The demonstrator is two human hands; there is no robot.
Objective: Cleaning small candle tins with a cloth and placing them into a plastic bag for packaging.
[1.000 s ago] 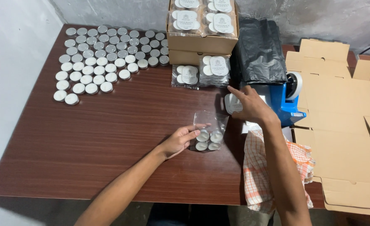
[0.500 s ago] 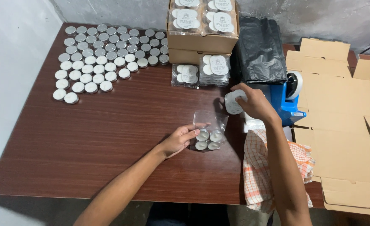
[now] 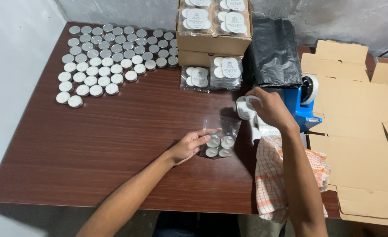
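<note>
We take the clear plastic bag (image 3: 220, 136) as our landmark: it lies flat on the dark wood table (image 3: 115, 145), near the middle of its front half. The bag is transparent and glossy, its upper part empty and crinkled, and four small tealight candles (image 3: 219, 146) sit in its lower part, two by two, each white with a silver rim.

Our left hand (image 3: 186, 147) rests on the table just left of the bag, its fingers (image 3: 201, 139) together and pressed against the bag's left edge beside the candles. Our right hand (image 3: 268, 106) is up and to the right of the bag, its fingers curled and clamped on a round white sticker (image 3: 245, 106), which it holds just above the bag's upper right corner.

Right of the bag, past the right hand, stands a blue tape dispenser (image 3: 302, 102), with a black plastic sack (image 3: 275, 55) behind it. Below and right of the bag an orange checked cloth (image 3: 273, 171) hangs over the table's edge. Farther right lies a flattened cardboard box (image 3: 360, 131). Behind the bag sit two filled, labelled packs (image 3: 213, 74) in front of stacked cartons (image 3: 213, 39). Far to the upper left, rows of loose tealights (image 3: 110, 57) cover the table's corner.
</note>
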